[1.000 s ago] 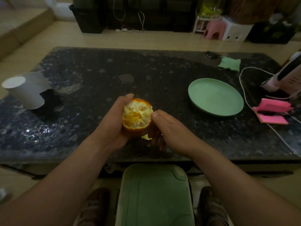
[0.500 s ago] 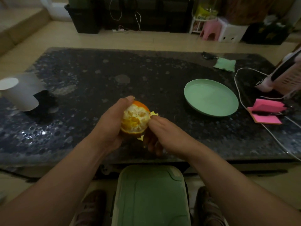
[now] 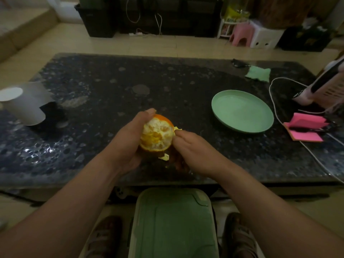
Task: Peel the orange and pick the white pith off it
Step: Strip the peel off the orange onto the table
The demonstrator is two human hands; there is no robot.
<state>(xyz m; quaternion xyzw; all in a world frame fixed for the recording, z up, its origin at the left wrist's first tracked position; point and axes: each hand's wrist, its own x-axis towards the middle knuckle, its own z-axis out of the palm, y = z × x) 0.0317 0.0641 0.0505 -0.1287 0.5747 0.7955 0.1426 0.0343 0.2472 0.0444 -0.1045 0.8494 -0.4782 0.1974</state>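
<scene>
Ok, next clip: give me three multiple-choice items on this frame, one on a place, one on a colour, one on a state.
1. Where is the plate relative to the orange?
A. left of it
B. right of it
C. under it

2. What colour is the plate?
A. green
B. red
C. black

3. What state is the orange in?
A. unpeeled
B. partly peeled
C. sliced in half

Answers: 1 B, it lies on the table off to the right. 2 A, pale green all over. 3 B, flesh and pith face the camera while peel remains on the far side, left hand holding, right hand at its edge.
</scene>
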